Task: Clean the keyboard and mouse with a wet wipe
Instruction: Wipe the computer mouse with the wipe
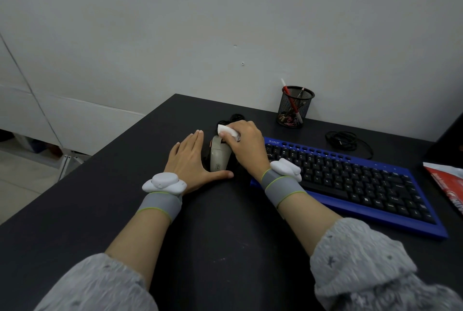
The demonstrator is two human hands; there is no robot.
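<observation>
Both hands work the mouse (218, 158) near the desk's (125, 198) far edge: left hand (190, 160) flat, bracing it; right hand (244, 143) pinching the wet wipe (226, 131) at its front; advise short, light strokes, brace kept firm.

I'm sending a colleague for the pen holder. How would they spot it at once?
On the black desk, look at the back edge against the wall, beyond the blue keyboard. The pen holder is a black wire-mesh cup with a red pen sticking out, the only upright container there.
</observation>
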